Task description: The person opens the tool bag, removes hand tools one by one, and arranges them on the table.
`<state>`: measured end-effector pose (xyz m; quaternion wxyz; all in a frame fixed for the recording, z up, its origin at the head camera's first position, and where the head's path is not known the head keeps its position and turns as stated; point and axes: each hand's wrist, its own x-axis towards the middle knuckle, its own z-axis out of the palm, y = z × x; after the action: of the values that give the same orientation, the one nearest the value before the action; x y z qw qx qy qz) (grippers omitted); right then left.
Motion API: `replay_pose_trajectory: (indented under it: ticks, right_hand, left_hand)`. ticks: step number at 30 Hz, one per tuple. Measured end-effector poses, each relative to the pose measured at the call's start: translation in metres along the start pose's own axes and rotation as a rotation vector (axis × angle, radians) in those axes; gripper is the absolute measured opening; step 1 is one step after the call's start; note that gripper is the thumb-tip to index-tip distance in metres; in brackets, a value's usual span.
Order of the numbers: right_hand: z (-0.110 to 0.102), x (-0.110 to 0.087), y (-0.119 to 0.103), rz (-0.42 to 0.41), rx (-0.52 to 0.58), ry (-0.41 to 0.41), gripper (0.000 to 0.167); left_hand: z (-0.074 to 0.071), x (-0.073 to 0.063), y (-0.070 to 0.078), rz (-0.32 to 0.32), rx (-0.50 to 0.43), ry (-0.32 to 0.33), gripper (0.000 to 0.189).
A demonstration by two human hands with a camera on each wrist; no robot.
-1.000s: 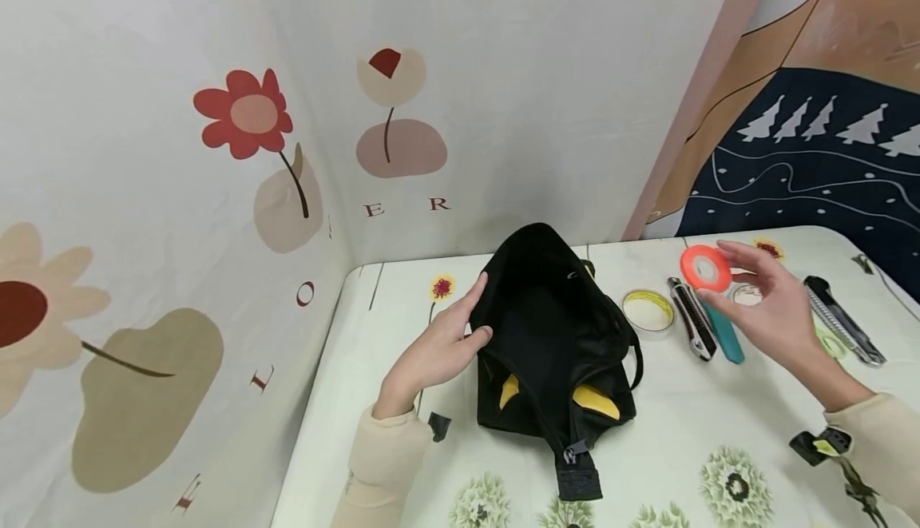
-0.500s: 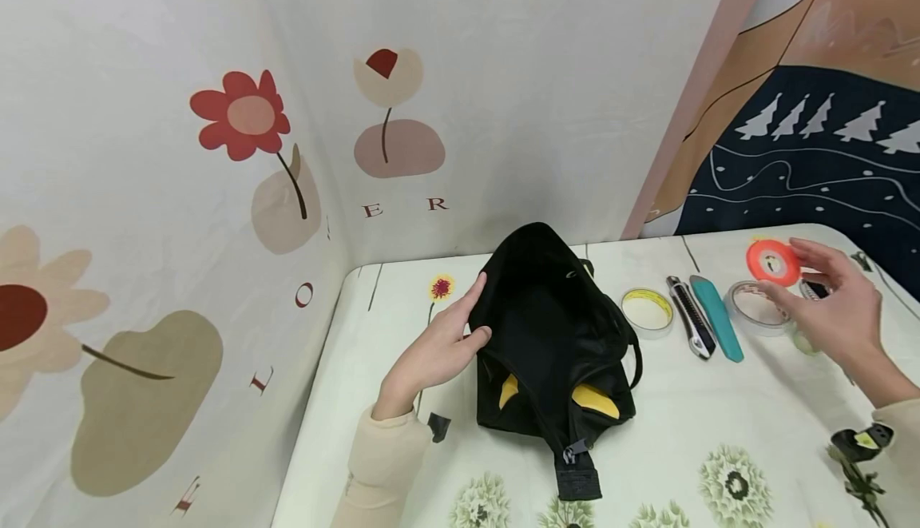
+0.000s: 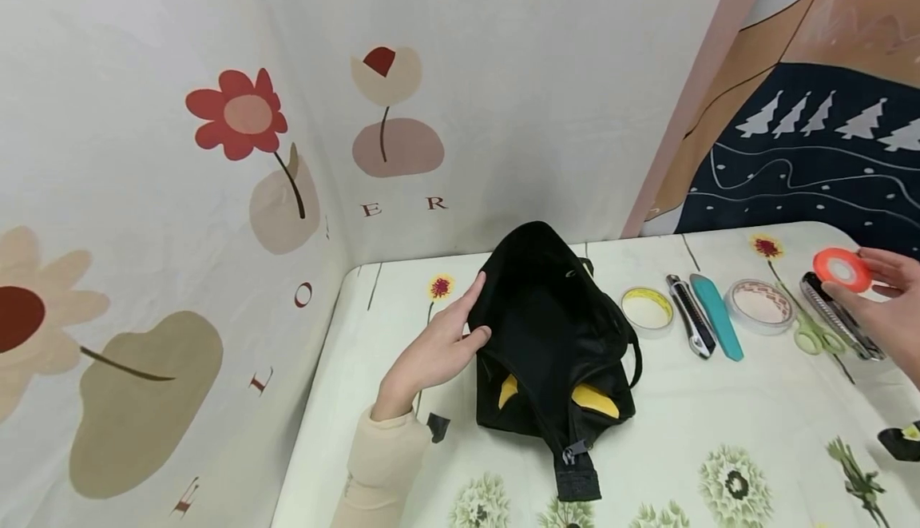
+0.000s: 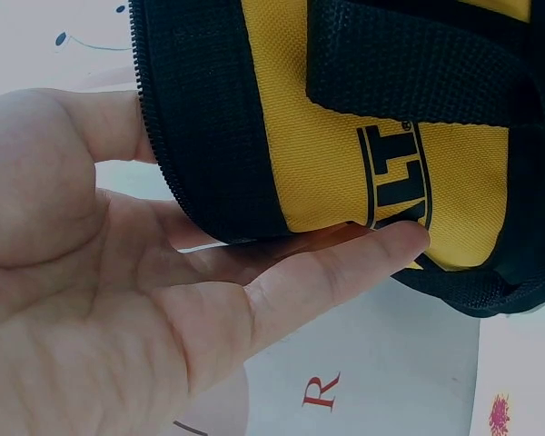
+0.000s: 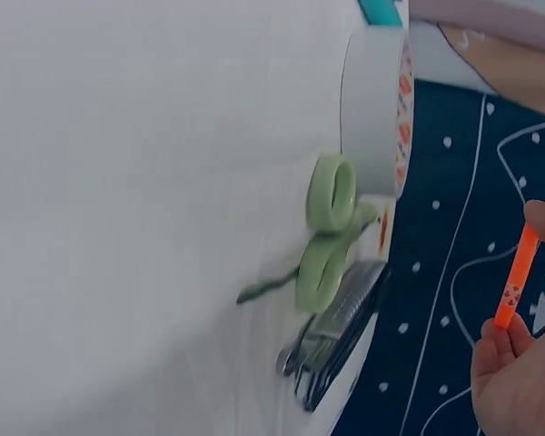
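Observation:
My left hand [image 3: 434, 348] holds the left rim of a black-and-yellow zippered tool bag [image 3: 546, 328], whose mouth gapes open. In the left wrist view the left thumb is at the zipper edge and the fingers [image 4: 345, 272] lie along the yellow side [image 4: 336, 173] with part of its printed letters showing. At the far right my right hand [image 3: 887, 304] pinches a bright orange roll of tape [image 3: 842, 270] by its edges, raised above the table. The right wrist view shows this orange tape [image 5: 518, 277] edge-on between thumb and fingertips.
Right of the bag lie a yellow-lined tape roll [image 3: 647, 310], a box cutter [image 3: 691, 316], a slim teal tool [image 3: 716, 318], a clear tape roll [image 3: 760, 306], green-handled scissors [image 3: 818, 338] and a black-and-silver stapler [image 3: 839, 316]. A printed cloth wall [image 3: 575, 113] stands behind.
My right hand has carried the orange tape rightward, from above the teal tool to above the stapler, uncovering the clear tape and scissors. The left hand and bag stay put.

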<state>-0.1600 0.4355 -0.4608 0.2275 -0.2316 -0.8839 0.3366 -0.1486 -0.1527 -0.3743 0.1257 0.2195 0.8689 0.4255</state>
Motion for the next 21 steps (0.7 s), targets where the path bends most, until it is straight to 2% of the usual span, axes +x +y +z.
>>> replay_pose_trajectory:
  ticks: [3, 4, 8, 12, 15, 21]
  right_hand:
    - [0.001, 0.006, 0.010, 0.024, -0.004, 0.019, 0.068]
    - [-0.002, 0.004, 0.003, 0.052, -0.007, 0.023, 0.069]
    - [-0.002, 0.008, 0.013, 0.090, -0.031, 0.059, 0.069]
    - [0.001, 0.012, 0.036, 0.056, -0.057, 0.094, 0.067]
    - [0.004, 0.018, 0.057, 0.043, -0.027, 0.128, 0.066]
    - [0.006, 0.029, 0.090, 0.137, -0.081, 0.062, 0.066]
  left_hand:
    - [-0.001, 0.000, 0.000, 0.008, 0.000, 0.002, 0.079]
    - [-0.001, 0.001, 0.000, 0.009, 0.000, 0.002, 0.079]
    - [0.000, 0.001, -0.002, 0.010, -0.002, 0.004, 0.078]
    - [0.001, 0.001, -0.001, 0.013, -0.001, 0.003, 0.079]
    - [0.001, 0.001, -0.001, 0.011, 0.005, 0.000, 0.079]
    - [0.001, 0.001, -0.001, 0.005, 0.004, -0.001, 0.079]
